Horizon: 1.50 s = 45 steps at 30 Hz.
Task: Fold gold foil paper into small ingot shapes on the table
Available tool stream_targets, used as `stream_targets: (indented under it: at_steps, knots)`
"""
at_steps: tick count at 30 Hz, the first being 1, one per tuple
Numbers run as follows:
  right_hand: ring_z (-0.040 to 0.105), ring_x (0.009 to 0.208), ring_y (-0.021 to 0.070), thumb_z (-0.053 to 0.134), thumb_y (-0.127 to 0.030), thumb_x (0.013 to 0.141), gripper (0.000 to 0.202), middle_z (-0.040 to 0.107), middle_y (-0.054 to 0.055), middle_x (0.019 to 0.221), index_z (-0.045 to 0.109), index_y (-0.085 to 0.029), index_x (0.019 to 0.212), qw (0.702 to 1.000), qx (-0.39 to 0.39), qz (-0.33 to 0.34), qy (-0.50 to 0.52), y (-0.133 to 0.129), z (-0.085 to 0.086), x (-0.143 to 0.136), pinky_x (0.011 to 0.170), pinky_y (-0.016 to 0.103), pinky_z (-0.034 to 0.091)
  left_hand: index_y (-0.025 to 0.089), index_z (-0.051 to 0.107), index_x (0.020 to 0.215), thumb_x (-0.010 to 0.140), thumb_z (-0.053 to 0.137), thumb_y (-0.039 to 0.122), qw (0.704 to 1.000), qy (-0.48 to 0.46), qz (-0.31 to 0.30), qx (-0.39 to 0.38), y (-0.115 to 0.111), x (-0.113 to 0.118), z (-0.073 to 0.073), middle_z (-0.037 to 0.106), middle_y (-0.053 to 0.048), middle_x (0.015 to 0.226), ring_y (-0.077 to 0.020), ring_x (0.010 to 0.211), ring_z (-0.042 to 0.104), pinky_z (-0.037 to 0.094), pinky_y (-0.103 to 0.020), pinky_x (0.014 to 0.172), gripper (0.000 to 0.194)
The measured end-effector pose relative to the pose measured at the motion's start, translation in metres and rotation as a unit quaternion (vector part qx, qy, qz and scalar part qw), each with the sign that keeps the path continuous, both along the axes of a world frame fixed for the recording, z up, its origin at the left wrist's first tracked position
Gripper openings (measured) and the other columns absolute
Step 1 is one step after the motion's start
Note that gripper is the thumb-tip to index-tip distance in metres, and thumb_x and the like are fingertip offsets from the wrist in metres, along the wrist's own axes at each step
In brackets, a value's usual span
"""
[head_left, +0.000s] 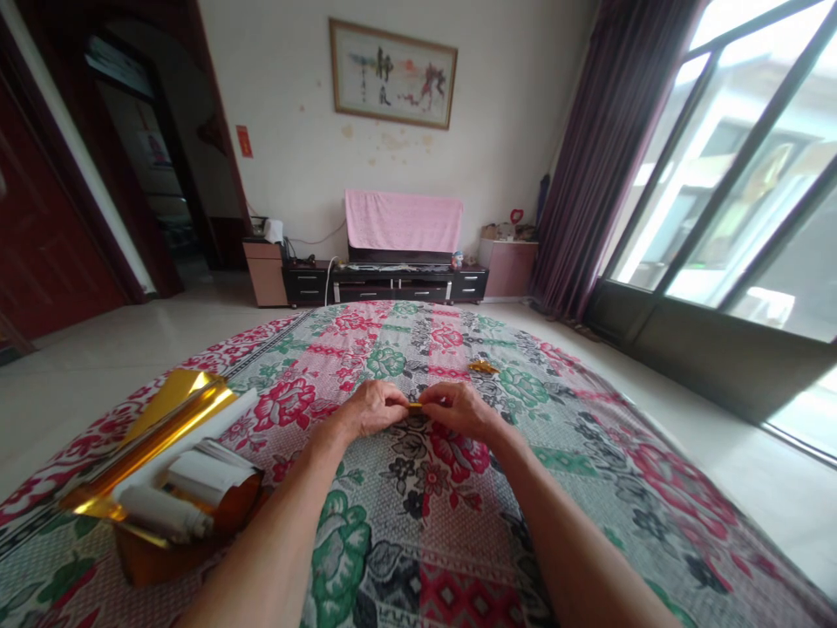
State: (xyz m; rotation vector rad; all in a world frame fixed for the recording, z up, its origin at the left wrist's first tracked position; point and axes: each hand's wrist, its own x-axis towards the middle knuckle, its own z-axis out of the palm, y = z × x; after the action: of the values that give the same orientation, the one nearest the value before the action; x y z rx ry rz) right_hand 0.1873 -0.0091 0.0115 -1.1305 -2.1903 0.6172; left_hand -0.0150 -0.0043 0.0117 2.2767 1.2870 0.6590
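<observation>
Over the middle of the flowered cloth (392, 523), my left hand (374, 408) and my right hand (461, 408) meet fingertip to fingertip. Between them they pinch a small piece of gold foil (415, 407), one end in each hand. Most of the piece is hidden by my fingers, so its full shape does not show. Just beyond my right hand lies a small crumpled or folded gold foil piece (483, 366). To the left of my left forearm rest a shiny gold foil roll (157, 436) and several white rolls or stacks (202, 473).
A gold foil sheet (147, 558) lies under the white pieces at the near left. Past the cloth's far edge stands a low black cabinet (372, 283) with a pink cloth (404, 220) draped above it. A purple curtain (588, 166) and a window are at the right.
</observation>
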Motion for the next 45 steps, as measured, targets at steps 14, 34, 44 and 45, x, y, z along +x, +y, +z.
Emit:
stream_targets:
  at_steps: [14, 34, 44, 45]
  knots:
    - [0.049, 0.057, 0.0095, 0.044, -0.018, 0.082, 0.028, 0.06, 0.001, 0.063, 0.065, -0.015, 0.064, 0.989, 0.095, -0.029, -0.11, 0.002, -0.003, -0.009, 0.055, 0.02, 0.031, 0.023, 0.073, 0.085, 0.071, 0.049, 0.026, 0.995, 0.02, 0.095, -0.009, 0.003, 0.004, -0.004, 0.068, 0.001, 0.064, -0.013, 0.06, 0.058, 0.04, -0.021, 0.055, 0.029]
    - [0.056, 0.066, 0.0114, 0.048, -0.019, 0.077, 0.023, 0.066, 0.003, 0.071, 0.071, -0.02, 0.077, 0.981, 0.09, -0.079, -0.152, -0.002, -0.001, -0.014, 0.061, 0.019, 0.035, 0.024, 0.071, 0.085, 0.07, 0.053, 0.025, 0.991, 0.064, 0.119, -0.007, 0.002, 0.007, -0.003, 0.067, 0.001, 0.07, -0.013, 0.063, 0.057, 0.038, -0.022, 0.058, 0.024]
    - [0.057, 0.068, 0.012, 0.052, -0.02, 0.074, 0.02, 0.067, 0.002, 0.075, 0.071, -0.021, 0.078, 0.985, 0.082, -0.072, -0.137, 0.0, -0.004, -0.012, 0.062, 0.02, 0.037, 0.023, 0.071, 0.077, 0.067, 0.055, 0.028, 0.99, 0.069, 0.119, -0.012, 0.003, 0.007, -0.007, 0.069, 0.0, 0.072, -0.0144, 0.067, 0.059, 0.04, -0.022, 0.058, 0.019]
    - [0.057, 0.068, 0.0121, 0.052, -0.02, 0.074, 0.019, 0.067, 0.002, 0.075, 0.071, -0.021, 0.079, 0.985, 0.082, -0.07, -0.135, 0.001, -0.004, -0.011, 0.063, 0.02, 0.037, 0.023, 0.07, 0.076, 0.067, 0.055, 0.028, 0.99, 0.069, 0.119, -0.013, 0.003, 0.007, -0.007, 0.069, 0.0, 0.072, -0.0143, 0.067, 0.059, 0.04, -0.022, 0.058, 0.019]
